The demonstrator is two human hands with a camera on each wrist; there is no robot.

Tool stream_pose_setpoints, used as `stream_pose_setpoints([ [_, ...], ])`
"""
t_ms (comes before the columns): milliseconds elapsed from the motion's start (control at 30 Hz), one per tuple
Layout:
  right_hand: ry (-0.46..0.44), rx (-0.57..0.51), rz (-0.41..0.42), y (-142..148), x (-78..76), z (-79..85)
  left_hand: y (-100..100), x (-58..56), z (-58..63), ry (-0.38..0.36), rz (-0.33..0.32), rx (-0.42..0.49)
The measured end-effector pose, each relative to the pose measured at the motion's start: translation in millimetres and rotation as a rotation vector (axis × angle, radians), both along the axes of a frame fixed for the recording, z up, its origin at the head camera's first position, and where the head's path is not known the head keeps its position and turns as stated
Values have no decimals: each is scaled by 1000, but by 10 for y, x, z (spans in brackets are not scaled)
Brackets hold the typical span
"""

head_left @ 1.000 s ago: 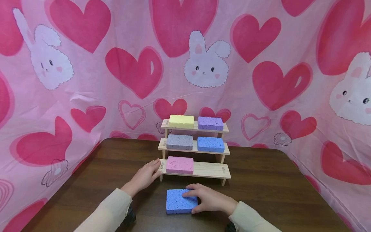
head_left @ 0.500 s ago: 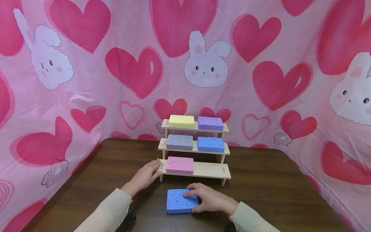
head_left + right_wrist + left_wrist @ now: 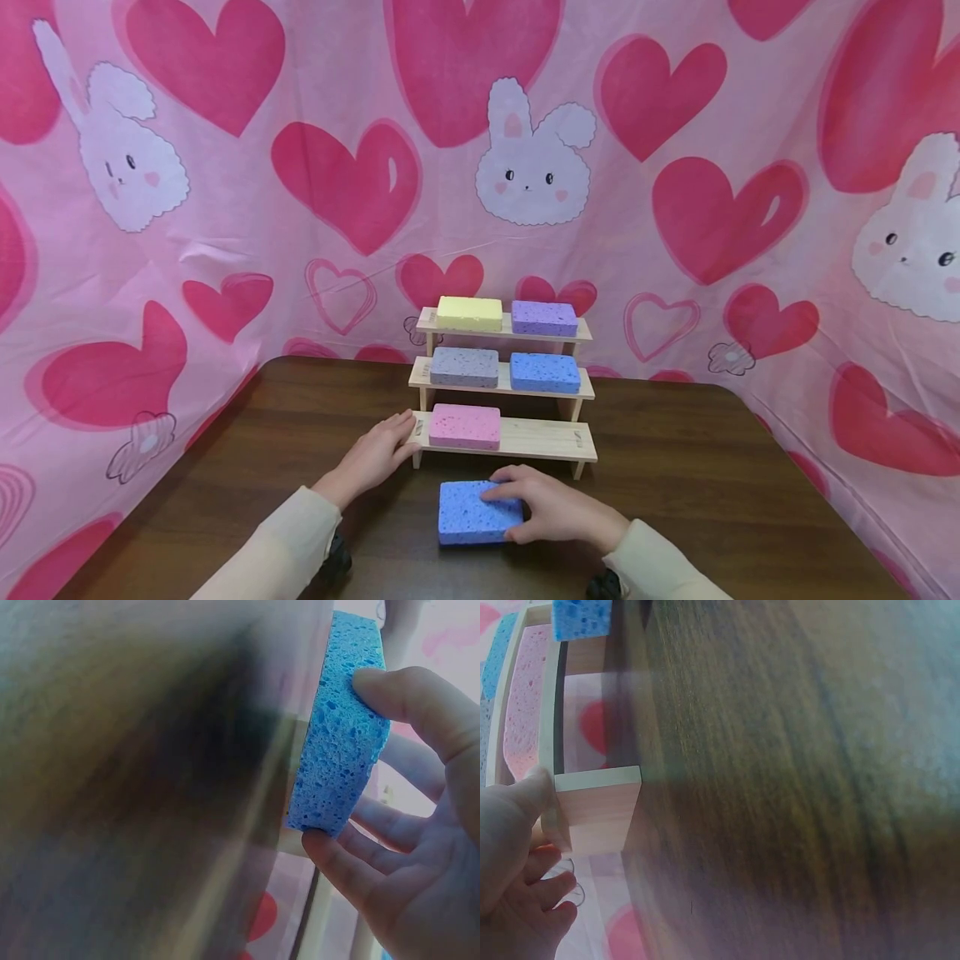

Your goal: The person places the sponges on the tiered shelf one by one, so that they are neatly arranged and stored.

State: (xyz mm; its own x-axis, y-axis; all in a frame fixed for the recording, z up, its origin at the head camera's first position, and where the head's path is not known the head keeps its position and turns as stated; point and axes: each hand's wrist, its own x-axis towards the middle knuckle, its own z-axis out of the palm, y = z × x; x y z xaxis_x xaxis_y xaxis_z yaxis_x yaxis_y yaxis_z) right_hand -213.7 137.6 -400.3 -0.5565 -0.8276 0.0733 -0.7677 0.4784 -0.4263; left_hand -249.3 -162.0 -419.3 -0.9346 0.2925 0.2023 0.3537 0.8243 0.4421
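A blue sponge [image 3: 477, 515] is pinched in my right hand [image 3: 558, 508], thumb on its near side and fingers over its far side. In the right wrist view the same sponge [image 3: 341, 727] appears held a little above the table. My left hand [image 3: 375, 458] grips the left end of the lowest tier of a wooden step shelf [image 3: 543, 437]. The left wrist view has its thumb [image 3: 534, 791] on the tier's edge, with the other fingers behind. A pink sponge [image 3: 465, 427] lies on that tier's left half; its right half is bare wood.
The middle tier bears a grey sponge [image 3: 465, 367] and another blue sponge [image 3: 545, 372]. Up top lie a yellow sponge [image 3: 469, 314] and a purple sponge [image 3: 544, 318]. All stand on a dark wooden table [image 3: 690, 483], before a pink heart-patterned cloth [image 3: 345, 50].
In the last half second the right hand and its blue sponge have shifted slightly up and to the right in the head view. The left hand and the shelf have stayed put.
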Motion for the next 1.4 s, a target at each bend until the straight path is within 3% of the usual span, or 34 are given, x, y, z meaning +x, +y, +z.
stream_pose_setpoints([
  [433,55,-49,17,145,14,180,8,-5,-1,-8,7,-5],
  [1067,14,-89,-120,365,-14,416,-3,-10,-11,9,-8,-10],
  [1400,48,-126,-158,486,-49,487,2,-4,-4,22,-17,-2],
])
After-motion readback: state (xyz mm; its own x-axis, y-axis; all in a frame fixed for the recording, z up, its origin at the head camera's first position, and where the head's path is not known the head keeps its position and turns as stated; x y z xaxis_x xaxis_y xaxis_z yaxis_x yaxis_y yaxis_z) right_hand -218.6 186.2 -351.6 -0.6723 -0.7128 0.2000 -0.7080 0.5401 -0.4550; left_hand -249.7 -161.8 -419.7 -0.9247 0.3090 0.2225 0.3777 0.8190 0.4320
